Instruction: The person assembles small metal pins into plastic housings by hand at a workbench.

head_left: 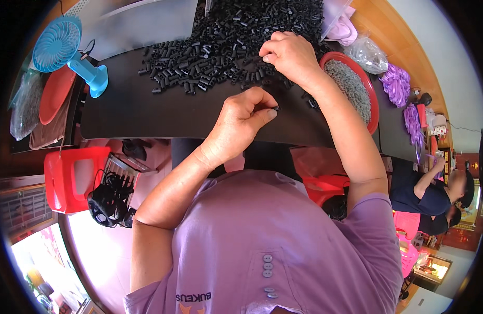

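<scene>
A big heap of small black tubular pieces (199, 63) spreads over the dark table (142, 115). In front of it, my left hand (242, 116) pinches a small black piece (276, 108) between thumb and forefinger; only the tip of the piece shows. My right hand (292, 56) is over the right part of the heap with its fingers curled together. Whatever its fingertips hold, if anything, is hidden. Close to my right forearm stands a red basin (374, 107) filled with small grey pieces (347, 86).
A blue fan (96, 78) stands at the table's left, beside a red tray (57, 97). Behind the basin lie a clear plastic bag (367, 54) and purple bundles (395, 81). A red stool (74, 178) is at the lower left. Two people (422, 188) are at the right.
</scene>
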Motion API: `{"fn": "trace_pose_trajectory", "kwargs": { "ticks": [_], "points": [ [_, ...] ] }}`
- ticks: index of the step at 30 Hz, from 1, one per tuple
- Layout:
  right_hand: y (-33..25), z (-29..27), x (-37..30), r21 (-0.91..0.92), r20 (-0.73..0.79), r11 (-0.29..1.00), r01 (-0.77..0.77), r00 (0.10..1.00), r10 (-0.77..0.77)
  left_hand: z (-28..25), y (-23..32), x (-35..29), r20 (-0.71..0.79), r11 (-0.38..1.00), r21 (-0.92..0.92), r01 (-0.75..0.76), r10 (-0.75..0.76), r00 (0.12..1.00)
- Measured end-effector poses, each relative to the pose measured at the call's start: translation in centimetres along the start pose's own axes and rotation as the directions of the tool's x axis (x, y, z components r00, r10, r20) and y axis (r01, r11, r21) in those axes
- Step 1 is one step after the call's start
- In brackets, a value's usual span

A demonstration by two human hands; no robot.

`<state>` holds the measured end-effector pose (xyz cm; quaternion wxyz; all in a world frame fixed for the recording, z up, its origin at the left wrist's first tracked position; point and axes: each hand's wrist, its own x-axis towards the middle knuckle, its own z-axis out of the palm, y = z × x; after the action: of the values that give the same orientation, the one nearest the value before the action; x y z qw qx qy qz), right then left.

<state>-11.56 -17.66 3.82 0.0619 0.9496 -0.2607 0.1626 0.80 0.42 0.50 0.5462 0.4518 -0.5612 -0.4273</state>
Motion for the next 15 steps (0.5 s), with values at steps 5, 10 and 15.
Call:
{"fn": "trace_pose_trajectory", "kwargs": {
  "ticks": [5,10,15],
  "points": [
    [-0.2,0.03,-0.41,-0.027,0.004,0.999,-0.02,1.0,0.02,-0.04,0.64,-0.06,-0.001,0.996,-0.031,0.078,-0.078,0.997],
    [-0.08,0.35,-0.64,0.042,0.005,0.997,-0.062,0.998,0.062,0.1,0.0,-0.05,-0.007,1.0,0.002,0.016,-0.016,1.0],
    [-0.68,0.06,-0.33,0.027,0.053,0.996,-0.085,0.995,0.084,0.21,-0.03,-0.07,-0.016,1.0,0.0,0.021,-0.021,1.0]
  ]
}}
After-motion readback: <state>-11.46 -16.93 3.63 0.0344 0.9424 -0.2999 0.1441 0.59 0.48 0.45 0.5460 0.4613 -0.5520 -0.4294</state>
